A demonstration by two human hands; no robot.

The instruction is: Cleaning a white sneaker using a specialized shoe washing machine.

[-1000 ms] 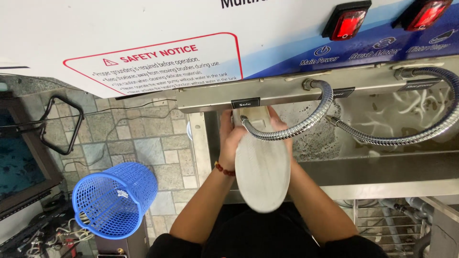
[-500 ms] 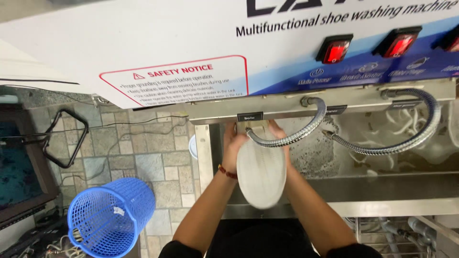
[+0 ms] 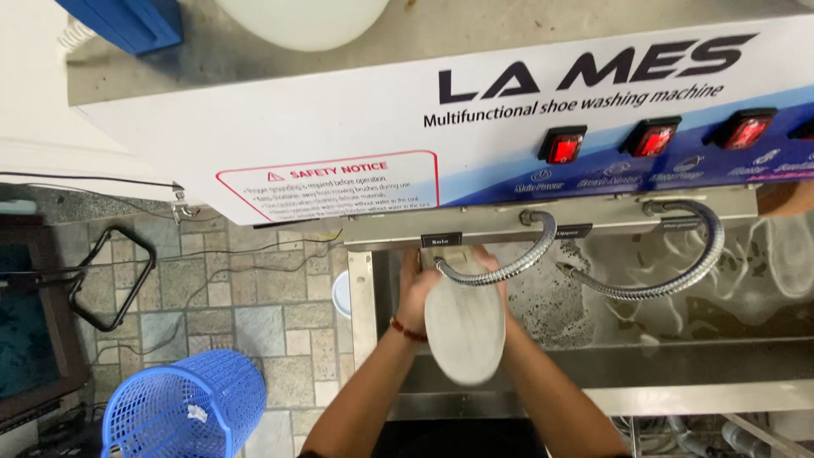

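Since the earlier frame the view tilted up, more of the washer panel [image 3: 475,127] showing, but both hands haven't budged: left hand [image 3: 417,293] & right hand [image 3: 492,271] each w/ a closed grip on the shoe [image 3: 464,326], sole up, long axis running away from the body, toe under the bent hose [image 3: 500,267], over the steel sink [image 3: 678,373].

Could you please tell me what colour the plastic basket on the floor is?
The basket is bright blue, seen in the head view, lower left.

Mottled stone-tile floor [image 3: 254,314] at left w/ a blue mesh basket [image 3: 182,411] — black cables trailing (dark cabinet [image 3: 34,339] beside).
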